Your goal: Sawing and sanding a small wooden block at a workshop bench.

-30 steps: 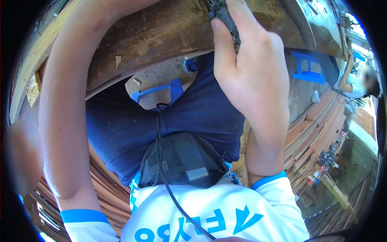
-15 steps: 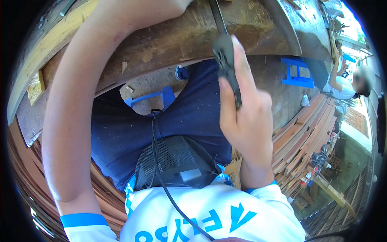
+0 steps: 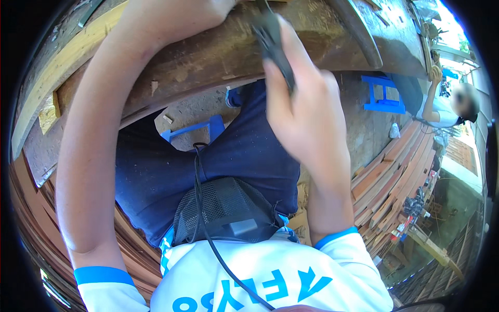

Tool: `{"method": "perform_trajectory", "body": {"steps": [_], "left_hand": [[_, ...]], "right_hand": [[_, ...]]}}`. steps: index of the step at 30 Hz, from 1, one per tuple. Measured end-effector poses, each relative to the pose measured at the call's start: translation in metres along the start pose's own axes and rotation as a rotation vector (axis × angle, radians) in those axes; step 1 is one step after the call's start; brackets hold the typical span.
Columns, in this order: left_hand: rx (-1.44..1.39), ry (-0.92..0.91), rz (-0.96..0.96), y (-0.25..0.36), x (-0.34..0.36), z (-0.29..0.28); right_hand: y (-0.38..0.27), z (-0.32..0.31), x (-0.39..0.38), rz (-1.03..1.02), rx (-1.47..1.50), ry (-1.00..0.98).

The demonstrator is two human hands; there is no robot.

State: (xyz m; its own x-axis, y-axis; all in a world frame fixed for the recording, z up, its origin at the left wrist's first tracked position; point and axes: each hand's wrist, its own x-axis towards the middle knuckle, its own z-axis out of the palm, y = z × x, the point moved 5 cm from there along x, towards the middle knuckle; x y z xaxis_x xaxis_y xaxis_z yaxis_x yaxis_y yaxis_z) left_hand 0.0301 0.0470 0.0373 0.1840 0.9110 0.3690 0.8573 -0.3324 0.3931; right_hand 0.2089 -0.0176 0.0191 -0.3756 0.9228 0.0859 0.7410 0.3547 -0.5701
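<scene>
My right hand [image 3: 309, 101] is closed around the handle of a long, narrow dark tool [image 3: 271, 39]. Its index finger and thumb lie along the handle, and motion smears both slightly. The tool's shaft runs out past the top edge, so its far end is hidden and its exact kind cannot be told. Beneath it is a large curved brown wooden piece [image 3: 208, 67], lying across in front of my knees. My left forearm reaches over this wood from the left. Only the wrist end of my left hand [image 3: 221, 9] shows at the top edge; its fingers are out of the picture.
A pale curved board [image 3: 67, 49] lies at the far left, and a dark curved strip [image 3: 361, 39] at the upper right. Blue stools [image 3: 383, 93] stand on the floor. Stacked planks [image 3: 392, 174] lie to the right, near another person [image 3: 442, 110]. A black cable [image 3: 208, 229] hangs over my lap.
My right hand has moved away from me and slightly left, taking the dark tool with it. My left arm has stayed nearly in place.
</scene>
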Motion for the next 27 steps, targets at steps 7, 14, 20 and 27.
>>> {"method": "perform_trajectory", "body": {"steps": [7,14,20,27], "left_hand": [[-0.012,-0.053,-0.075,0.004,-0.002,-0.003],[-0.001,0.046,-0.004,-0.01,-0.003,0.004],[0.026,0.018,-0.022,-0.003,0.004,0.013],[-0.017,0.022,-0.051,-0.011,-0.003,0.02]], "right_hand": [[0.002,-0.007,-0.054,-0.077,0.107,0.083],[-0.005,0.006,-0.01,0.041,-0.027,-0.019],[0.005,-0.011,-0.067,0.009,0.054,0.042],[0.0,0.006,-0.043,0.047,-0.013,-0.022]]}}
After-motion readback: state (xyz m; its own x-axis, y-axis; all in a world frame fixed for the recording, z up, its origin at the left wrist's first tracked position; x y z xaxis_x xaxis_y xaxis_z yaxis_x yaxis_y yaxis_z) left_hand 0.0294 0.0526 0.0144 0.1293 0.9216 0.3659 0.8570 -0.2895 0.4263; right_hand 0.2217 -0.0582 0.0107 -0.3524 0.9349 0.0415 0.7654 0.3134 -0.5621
